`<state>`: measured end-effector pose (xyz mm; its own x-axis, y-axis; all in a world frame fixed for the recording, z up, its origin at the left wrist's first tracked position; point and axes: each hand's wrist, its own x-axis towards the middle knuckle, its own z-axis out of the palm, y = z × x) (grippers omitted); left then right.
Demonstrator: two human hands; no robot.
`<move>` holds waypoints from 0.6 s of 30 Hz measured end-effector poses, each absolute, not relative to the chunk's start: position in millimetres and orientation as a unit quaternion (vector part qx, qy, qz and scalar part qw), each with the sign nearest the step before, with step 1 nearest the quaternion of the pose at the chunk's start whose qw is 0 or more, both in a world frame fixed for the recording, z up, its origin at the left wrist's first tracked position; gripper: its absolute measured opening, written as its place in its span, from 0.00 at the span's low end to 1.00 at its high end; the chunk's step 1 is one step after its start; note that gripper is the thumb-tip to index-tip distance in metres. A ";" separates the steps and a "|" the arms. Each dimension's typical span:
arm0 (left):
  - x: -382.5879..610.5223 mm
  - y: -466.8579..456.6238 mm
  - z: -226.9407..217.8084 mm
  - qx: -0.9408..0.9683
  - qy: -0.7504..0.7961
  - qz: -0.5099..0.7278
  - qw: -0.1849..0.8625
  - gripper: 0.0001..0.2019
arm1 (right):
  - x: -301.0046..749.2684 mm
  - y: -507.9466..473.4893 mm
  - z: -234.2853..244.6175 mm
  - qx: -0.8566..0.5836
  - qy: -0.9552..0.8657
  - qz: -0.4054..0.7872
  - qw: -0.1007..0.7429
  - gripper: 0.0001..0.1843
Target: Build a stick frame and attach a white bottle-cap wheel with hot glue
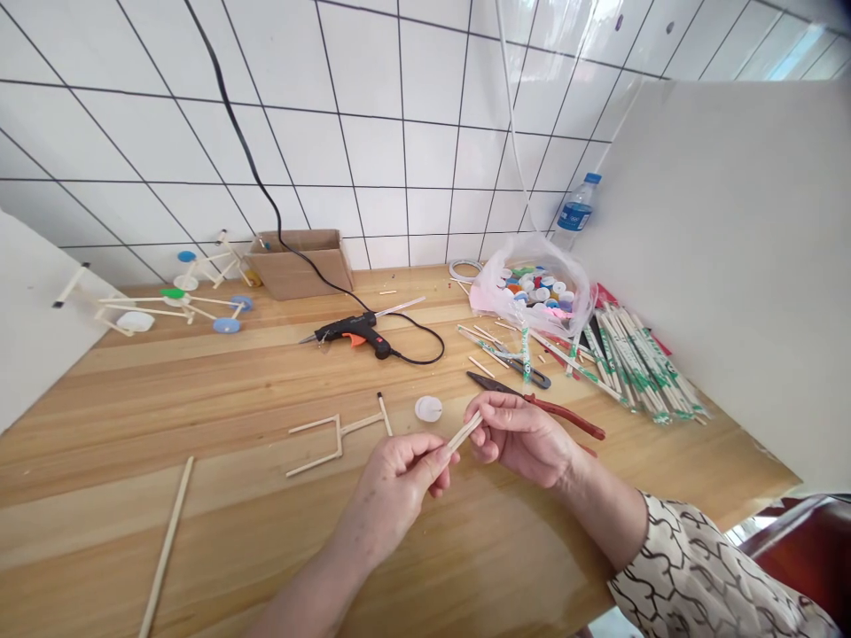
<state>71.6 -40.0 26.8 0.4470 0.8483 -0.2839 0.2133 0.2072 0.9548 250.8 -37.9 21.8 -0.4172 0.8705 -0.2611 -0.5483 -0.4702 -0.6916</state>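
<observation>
Two hands meet over the middle of the wooden table point(199, 399), and one short pale stick point(465, 431) is held between them. The stick's long axis runs from about eight o'clock to two o'clock. Its lower end is pinched in the left hand point(399, 483), whose fingers are curled nearly closed around it. Its upper end is gripped by thumb and forefinger of the right hand point(525, 436), whose other fingers are loosely bent. Both hands touch the stick, so neither is nearer. The stick lies at two o'clock from the left hand and at nine o'clock from the right.

One forked stick frame point(339, 434) lies flat just beyond the left hand at eleven o'clock, and one white cap point(428, 408) is set beside it. One pair of red-handled cutters point(538, 403) lies just behind the right hand, with one pair of scissors point(525, 365) farther back. One glue gun point(355, 333) rests at twelve o'clock, its cord trailing up the tiled wall. One long loose stick point(166, 545) lies at eight o'clock.

One bag of coloured caps point(535, 288), one bundle of wrapped chopsticks point(638, 363), too many to count, and one water bottle point(575, 208) are found at one to two o'clock. One cardboard box point(299, 261) and at least two wheeled stick models point(173, 306) stand at ten o'clock.
</observation>
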 end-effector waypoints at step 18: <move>69.5 -40.3 21.6 0.597 0.454 0.238 0.617 0.16 | 251.0 -38.7 17.0 -0.308 -0.267 0.796 0.447 0.09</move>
<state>69.5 -40.3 21.6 0.4749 0.8357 -0.2757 0.2479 0.1736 0.9531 251.0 -38.7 17.0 -0.4111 0.8762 -0.2515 -0.5479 -0.4580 -0.7000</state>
